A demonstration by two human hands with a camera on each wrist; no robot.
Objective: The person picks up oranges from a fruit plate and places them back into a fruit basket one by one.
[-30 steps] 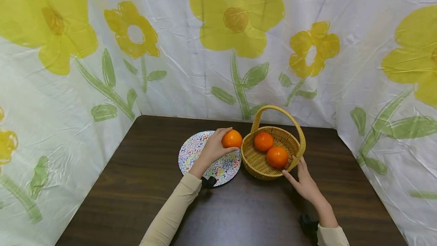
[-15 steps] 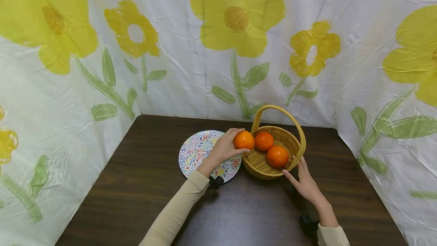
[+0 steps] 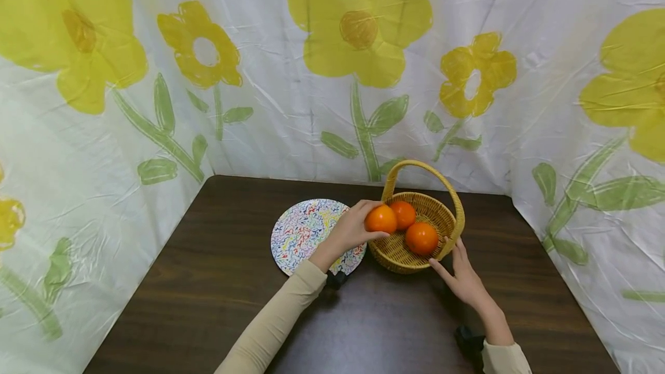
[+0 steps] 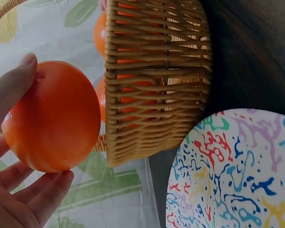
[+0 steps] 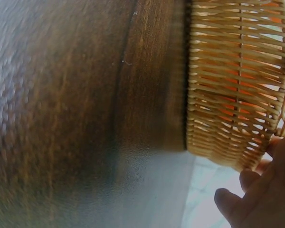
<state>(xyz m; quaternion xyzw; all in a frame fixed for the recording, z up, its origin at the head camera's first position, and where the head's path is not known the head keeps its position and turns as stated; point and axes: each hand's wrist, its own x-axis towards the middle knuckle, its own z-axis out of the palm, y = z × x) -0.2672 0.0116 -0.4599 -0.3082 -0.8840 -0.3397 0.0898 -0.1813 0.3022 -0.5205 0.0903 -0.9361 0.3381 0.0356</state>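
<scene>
My left hand (image 3: 353, 227) holds an orange (image 3: 381, 219) between thumb and fingers, over the left rim of a wicker basket (image 3: 396, 260). The left wrist view shows that orange (image 4: 57, 116) raised beside the basket wall (image 4: 156, 85), apart from it. Two more oranges lie inside: one at the back (image 3: 403, 214), partly hidden by the held one, and one to its right (image 3: 422, 238). My right hand (image 3: 464, 276) holds the basket's right side at the handle's base, thumb near the front rim. In the right wrist view its fingers (image 5: 249, 183) touch the wicker wall.
A round white mat (image 3: 296, 235) with a multicoloured squiggle pattern lies left of the basket on the dark wooden table (image 3: 218, 281). The basket's tall arched handle (image 3: 423, 165) stands upright. A white flowered curtain (image 3: 275, 108) hangs behind and at the sides.
My left hand has carried the orange rightward from above the mat to the basket's left rim, and slightly lower. My right hand and the basket have stayed put.
</scene>
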